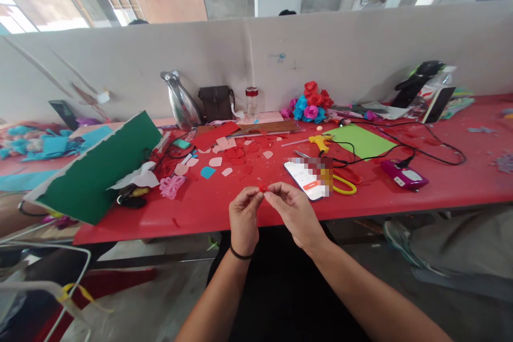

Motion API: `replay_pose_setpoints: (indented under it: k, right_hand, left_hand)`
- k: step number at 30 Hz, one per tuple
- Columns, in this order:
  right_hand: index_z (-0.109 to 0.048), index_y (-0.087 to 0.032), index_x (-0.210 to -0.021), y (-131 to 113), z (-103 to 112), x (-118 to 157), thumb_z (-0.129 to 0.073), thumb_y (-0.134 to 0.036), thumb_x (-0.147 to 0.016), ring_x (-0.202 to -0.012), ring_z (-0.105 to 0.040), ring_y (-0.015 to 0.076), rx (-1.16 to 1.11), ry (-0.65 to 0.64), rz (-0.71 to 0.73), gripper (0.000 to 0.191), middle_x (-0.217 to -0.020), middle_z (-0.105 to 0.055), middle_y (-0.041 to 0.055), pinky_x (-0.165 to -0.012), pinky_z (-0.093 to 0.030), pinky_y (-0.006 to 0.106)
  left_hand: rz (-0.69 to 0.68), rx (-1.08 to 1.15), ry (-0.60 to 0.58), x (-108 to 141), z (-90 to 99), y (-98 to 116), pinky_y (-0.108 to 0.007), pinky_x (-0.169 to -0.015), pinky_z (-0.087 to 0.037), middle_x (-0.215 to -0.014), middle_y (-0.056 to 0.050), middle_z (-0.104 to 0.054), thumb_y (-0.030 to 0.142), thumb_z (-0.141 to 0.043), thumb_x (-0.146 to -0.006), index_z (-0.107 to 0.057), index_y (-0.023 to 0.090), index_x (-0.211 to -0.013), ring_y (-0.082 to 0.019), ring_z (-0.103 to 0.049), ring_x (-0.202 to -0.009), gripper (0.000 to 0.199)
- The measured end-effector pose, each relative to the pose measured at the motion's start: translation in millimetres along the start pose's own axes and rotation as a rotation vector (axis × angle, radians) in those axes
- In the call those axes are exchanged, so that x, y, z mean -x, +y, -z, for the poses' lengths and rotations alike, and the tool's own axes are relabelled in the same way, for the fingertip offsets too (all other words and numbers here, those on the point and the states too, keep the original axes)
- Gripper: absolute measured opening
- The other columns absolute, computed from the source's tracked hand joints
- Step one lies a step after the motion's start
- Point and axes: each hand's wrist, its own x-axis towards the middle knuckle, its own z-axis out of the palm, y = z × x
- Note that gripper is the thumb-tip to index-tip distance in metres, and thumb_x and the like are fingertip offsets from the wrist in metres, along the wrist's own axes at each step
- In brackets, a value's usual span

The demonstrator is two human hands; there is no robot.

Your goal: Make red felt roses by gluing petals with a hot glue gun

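Just above the table's front edge, my left hand (245, 214) and my right hand (294, 212) meet at their fingertips. Between them is a small red piece (263, 189), maybe a rolled petal; most of it is covered by the fingers. Both hands are closed in a pinch on it. Right of my right hand lies a phone (308, 181) with its screen lit. Beside the phone are scissors with yellow handles (345, 186). Cut petals, pink, red and one blue petal (208, 172), lie scattered beyond my left hand.
A yellow glue gun (319, 142) with a black cord rests by a green sheet (360, 141). A purple power box (404, 175) sits at right. Paper flowers (311, 104), a jar (251, 102) and a steel jug (180, 101) stand along the partition. A green board (100, 171) leans at left.
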Motion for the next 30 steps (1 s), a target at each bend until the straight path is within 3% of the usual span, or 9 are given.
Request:
replay_pose_setpoints:
  k: [10, 15, 30]
  right_hand:
    - [-0.058, -0.022, -0.082, -7, 5, -2, -0.060, -0.030, -0.077, -0.080, -0.057, 0.0160, 0.107, 0.025, 0.064, 0.010, -0.083, -0.061, 0.0015, -0.076, -0.045, 0.031]
    - [-0.060, -0.021, -0.077, -10, 7, -5, -0.057, -0.030, -0.079, -0.075, -0.057, 0.0163, 0.166, 0.027, 0.111, 0.010, -0.075, -0.063, 0.0014, -0.075, -0.044, 0.032]
    - [-0.059, -0.020, -0.074, -10, 3, -2, -0.060, -0.031, -0.076, -0.072, -0.055, 0.0149, 0.148, 0.004, 0.041, 0.011, -0.074, -0.061, 0.0004, -0.071, -0.045, 0.029]
  left_hand:
    - [-0.007, -0.063, -0.051, 3, -0.8, 1, -0.026, -0.071, -0.048, -0.071, -0.001, -0.066, 0.027, -0.076, -0.064, -0.070, 0.018, -0.067, -0.013, -0.058, -0.071, 0.011]
    - [-0.027, -0.091, -0.061, 3, -0.7, -1, -0.028, -0.072, -0.048, -0.072, -0.001, -0.066, 0.030, -0.076, -0.064, -0.070, 0.019, -0.066, -0.014, -0.059, -0.072, 0.013]
    - [-0.067, -0.145, -0.005, 2, 3.1, 0, -0.027, -0.070, -0.046, -0.073, -0.001, -0.064, 0.028, -0.077, -0.063, -0.070, 0.018, -0.068, -0.014, -0.056, -0.072, 0.013]
